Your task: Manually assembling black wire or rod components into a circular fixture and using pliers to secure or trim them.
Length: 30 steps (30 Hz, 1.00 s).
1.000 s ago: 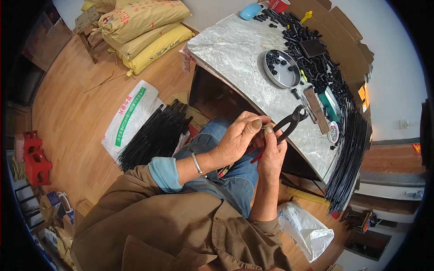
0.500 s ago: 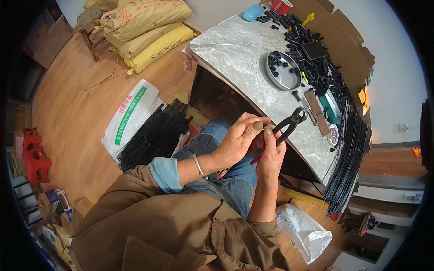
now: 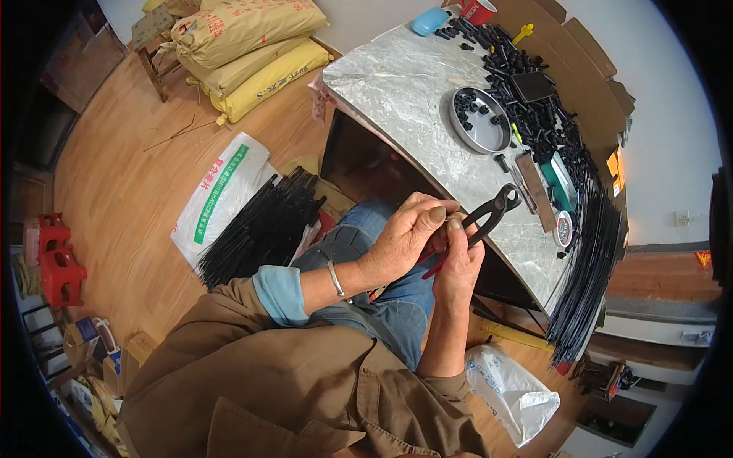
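My right hand point(image 3: 460, 256) is closed round a pair of pincers point(image 3: 498, 211). Their dark jaws point up and right past the table edge, and part of a red handle shows below the fingers. My left hand point(image 3: 406, 238), with a silver bangle point(image 3: 335, 278) on its wrist, is closed right beside it. Both thumbs press against the fingers, with their tips almost meeting. Whatever small thing lies between them is too tiny and too covered to name. Both hands are above my jeans-clad lap point(image 3: 401, 305), at the near edge of the grey marbled table point(image 3: 389, 76).
On the table are a round metal dish point(image 3: 489, 141) of small black parts, a heap of black pieces point(image 3: 527, 99), and a bundle of long black rods point(image 3: 588, 275). More black rods point(image 3: 263, 229) lie on a white sack at left. Stacked yellow sacks point(image 3: 252, 69) stand behind.
The pincers have turned slightly in my right hand, their jaws shifting a little right and down. Both hands stay nearly in place.
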### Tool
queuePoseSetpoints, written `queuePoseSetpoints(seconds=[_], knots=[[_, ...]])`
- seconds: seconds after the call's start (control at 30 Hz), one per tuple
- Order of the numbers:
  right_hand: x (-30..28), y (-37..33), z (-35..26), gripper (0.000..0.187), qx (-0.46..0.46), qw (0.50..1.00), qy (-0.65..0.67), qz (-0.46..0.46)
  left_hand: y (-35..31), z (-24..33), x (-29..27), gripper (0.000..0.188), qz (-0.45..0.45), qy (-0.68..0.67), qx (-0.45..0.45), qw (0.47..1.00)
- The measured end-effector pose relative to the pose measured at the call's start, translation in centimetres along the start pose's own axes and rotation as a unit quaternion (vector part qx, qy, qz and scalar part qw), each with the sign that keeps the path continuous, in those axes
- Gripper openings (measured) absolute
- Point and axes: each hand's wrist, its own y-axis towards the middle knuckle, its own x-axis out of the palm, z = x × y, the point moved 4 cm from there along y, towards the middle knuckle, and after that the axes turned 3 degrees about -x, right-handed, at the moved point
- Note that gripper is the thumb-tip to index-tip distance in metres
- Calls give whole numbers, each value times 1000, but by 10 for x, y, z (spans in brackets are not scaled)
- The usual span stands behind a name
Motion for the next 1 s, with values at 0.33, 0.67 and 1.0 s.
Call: queuePoseSetpoints(seconds=[0.33,0.67,1.0], knots=[[4,-1,-3,12,5,1000,0,10,1,-2,0,49,3,-17,-7,1000],[3,0,-2,15,5,1000,12,0,0,-5,1,48,-4,-39,-14,999],[2,-4,-2,13,14,1000,-6,2,1,-8,1,47,-1,-32,-20,999]])
